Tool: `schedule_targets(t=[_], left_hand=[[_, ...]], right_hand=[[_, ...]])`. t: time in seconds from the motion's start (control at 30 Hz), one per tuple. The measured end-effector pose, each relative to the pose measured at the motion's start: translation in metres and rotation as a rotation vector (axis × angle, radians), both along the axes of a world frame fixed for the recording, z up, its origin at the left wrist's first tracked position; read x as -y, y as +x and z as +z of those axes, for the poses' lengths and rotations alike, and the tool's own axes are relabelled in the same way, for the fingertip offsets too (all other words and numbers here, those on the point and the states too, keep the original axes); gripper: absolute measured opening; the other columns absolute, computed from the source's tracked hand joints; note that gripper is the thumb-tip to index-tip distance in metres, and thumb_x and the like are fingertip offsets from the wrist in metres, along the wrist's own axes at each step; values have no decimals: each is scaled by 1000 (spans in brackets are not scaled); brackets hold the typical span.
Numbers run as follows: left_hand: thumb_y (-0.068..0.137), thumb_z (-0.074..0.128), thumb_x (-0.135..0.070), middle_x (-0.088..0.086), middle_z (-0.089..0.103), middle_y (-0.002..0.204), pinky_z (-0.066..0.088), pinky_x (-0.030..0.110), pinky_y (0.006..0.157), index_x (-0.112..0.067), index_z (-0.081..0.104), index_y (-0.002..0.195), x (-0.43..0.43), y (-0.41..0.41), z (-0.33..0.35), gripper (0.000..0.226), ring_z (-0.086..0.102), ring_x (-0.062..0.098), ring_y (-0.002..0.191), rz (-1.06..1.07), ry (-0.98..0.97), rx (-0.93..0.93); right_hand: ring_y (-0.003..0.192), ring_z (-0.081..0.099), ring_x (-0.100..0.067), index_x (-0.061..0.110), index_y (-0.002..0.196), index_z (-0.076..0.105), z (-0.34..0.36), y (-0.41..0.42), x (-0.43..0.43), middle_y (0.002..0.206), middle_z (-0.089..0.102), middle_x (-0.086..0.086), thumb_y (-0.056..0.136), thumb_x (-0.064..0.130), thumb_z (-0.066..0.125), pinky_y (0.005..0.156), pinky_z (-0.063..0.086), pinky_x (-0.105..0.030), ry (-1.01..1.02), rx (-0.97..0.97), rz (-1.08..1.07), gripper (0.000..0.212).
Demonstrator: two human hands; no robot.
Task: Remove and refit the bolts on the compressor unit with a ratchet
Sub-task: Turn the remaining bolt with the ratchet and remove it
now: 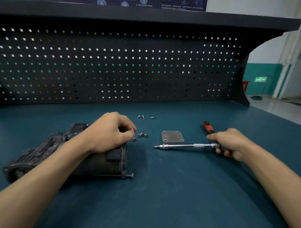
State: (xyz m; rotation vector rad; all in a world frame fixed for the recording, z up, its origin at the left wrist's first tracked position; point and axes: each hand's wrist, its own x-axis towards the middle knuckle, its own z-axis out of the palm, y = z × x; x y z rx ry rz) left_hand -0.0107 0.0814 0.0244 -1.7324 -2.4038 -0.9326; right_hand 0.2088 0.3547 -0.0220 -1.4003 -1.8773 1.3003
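No legible text, even on poster (pixel 184 0)

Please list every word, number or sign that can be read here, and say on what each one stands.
Poster on the wall: white text lines, too small and blurred to read.
Green sign at the far right: lit, too blurred to read.
Compressor, ratchet, plate: no text visible.

Head view, downward over workbench (pixel 167 191)

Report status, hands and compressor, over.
Left hand holds compressor. Right hand grips ratchet, bit off the compressor. Loose bolts, plate lie between.
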Motion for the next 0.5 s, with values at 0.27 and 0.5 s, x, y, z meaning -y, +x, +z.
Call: schedule_targets(t=[0.27, 0.5], left_hand=[[81, 68, -33, -14, 72, 96, 50, 25, 87, -29, 77, 87, 1, 1, 1, 11, 64, 3, 90, -3, -48, -6], [84, 77, -41, -13, 68, 92, 47, 20, 76, -37, 75, 96, -1, -2, 1, 13, 62, 7, 84, -32, -148, 6]], right_hand=[[29, 25, -6, 14, 67, 39, 13, -11, 24, 48, 35, 1, 102, 14, 48, 29, 13, -13, -265, -429, 112, 37], [32, 25, -7, 15, 68, 39, 22, -17, 50, 53, 37, 3, 102, 13, 47, 30, 14, -16, -246, -540, 167, 35]])
